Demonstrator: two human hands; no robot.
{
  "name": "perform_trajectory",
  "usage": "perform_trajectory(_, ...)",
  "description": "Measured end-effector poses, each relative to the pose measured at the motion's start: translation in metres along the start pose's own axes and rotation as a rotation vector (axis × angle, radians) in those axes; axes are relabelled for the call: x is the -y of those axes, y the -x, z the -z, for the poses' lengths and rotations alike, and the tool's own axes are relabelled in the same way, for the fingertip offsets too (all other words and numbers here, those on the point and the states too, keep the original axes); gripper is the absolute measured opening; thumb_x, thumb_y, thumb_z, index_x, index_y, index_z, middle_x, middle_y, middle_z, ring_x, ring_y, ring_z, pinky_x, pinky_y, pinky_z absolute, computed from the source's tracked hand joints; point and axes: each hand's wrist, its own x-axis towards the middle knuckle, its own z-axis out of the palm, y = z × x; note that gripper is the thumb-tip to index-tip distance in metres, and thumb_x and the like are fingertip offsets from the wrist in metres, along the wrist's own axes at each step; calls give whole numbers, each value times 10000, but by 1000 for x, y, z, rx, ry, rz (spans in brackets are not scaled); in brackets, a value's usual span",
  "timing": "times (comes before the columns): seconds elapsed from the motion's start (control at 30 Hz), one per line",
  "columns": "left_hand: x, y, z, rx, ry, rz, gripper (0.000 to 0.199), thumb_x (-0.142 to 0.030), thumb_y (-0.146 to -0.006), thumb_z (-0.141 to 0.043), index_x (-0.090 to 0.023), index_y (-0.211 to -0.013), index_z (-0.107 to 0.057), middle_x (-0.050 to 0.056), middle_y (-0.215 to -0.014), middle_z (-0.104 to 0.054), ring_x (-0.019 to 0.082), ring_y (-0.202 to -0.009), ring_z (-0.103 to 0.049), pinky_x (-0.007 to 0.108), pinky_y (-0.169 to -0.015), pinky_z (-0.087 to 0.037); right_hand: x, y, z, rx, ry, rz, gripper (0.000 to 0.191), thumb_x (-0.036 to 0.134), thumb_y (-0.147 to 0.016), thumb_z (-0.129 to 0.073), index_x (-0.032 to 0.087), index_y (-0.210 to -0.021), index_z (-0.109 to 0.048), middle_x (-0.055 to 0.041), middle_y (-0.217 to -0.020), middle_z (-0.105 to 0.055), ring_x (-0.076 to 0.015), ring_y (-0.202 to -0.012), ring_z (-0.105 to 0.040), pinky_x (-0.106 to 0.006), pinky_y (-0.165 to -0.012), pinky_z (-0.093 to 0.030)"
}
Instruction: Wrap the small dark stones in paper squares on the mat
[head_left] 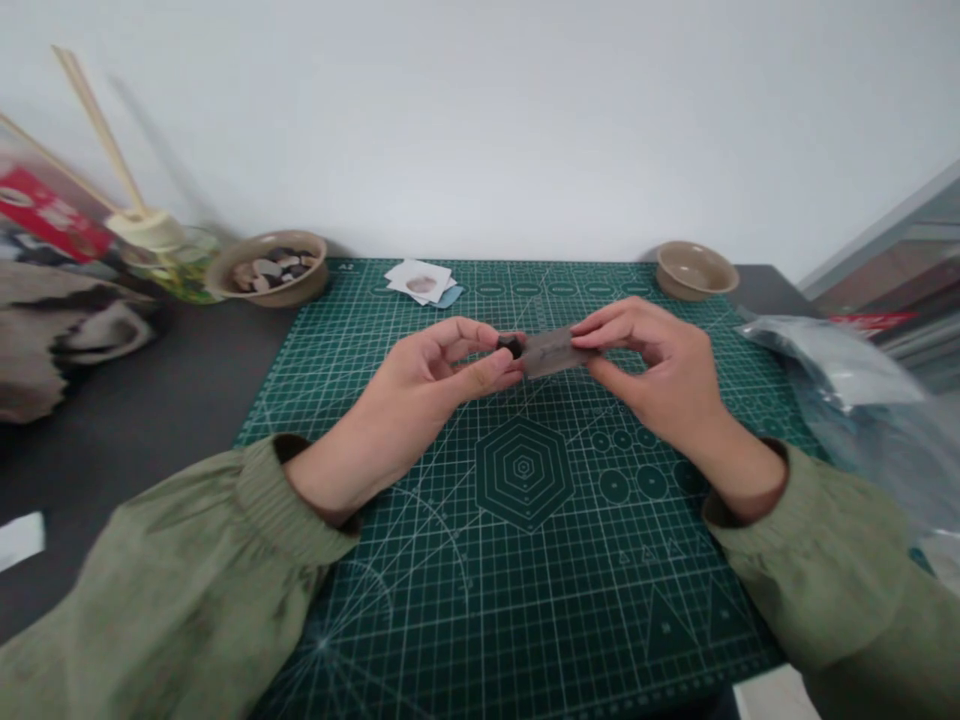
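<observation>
Above the green cutting mat [420, 440], my left hand [435, 375] pinches a small dark stone [511, 345] between thumb and fingers. My right hand [652, 360] has its thumb and fingers closed on the right end of a greyish, translucent small bag [553, 352]. The bag's left end meets the stone and my left fingertips. Whether the bag holds anything is too blurred to tell.
A tan bowl of stones [271, 270] stands at the back left, another tan bowl [696, 271] at the back right. White cards [420, 282] lie at the mat's back edge. Clear plastic [862, 390] lies right; a reed diffuser [154, 240] and brown cloth [60, 335] are left.
</observation>
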Motion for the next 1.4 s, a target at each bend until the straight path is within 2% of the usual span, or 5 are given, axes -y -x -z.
perform_trajectory(0.57,-3,7,-5,116,-398,-311,117,-246,-959,-811,-194,-1048,-755,89,-1258,-787,244,-1209,-760,381,-1059,-646,-3,1,-1,241,0,-132,213,349,-971,-799,256,-1163,-812,-41,-1114,-801,-196,-898,-725,-345,-789,-589)
perform_trajectory(0.8,-9,7,1,184,-772,-583,129,-184,-974,-781,-240,-1089,-801,39,-1209,-802,191,-1160,-759,338,-1081,-593,-11,0,-4,179,-279,-506,440,503,-925,-824,200,-1237,-759,-76,-990,-813,-214,-791,-762,-343,-678,-612)
perform_trajectory(0.97,-16,9,0,129,-779,-581,98,-197,-984,-770,-218,-1080,-761,42,-1178,-792,196,-1154,-744,345,-1059,-579,-10,-1,1,77,-18,-175,59,177,-893,-791,234,-908,-794,-48,-1003,-786,-229,-952,-745,-353,-777,-601)
perform_trajectory(1.17,-5,5,2,-18,-879,-405,140,-314,-975,-790,-226,-1075,-746,11,-1030,-791,189,-951,-739,321,-847,-571,-6,1,1,278,19,-12,438,-37,-900,-492,255,-967,-812,-14,-1158,-807,-205,-1121,-752,-389,-1041,-569)
perform_trajectory(1.4,7,1,4,87,-928,-284,105,-284,-941,-800,-250,-1034,-764,-15,-1006,-806,194,-913,-741,332,-819,-555,-6,1,-2,227,241,-222,257,447,-995,-741,213,-1089,-787,-61,-1013,-716,-197,-800,-646,-362,-727,-502)
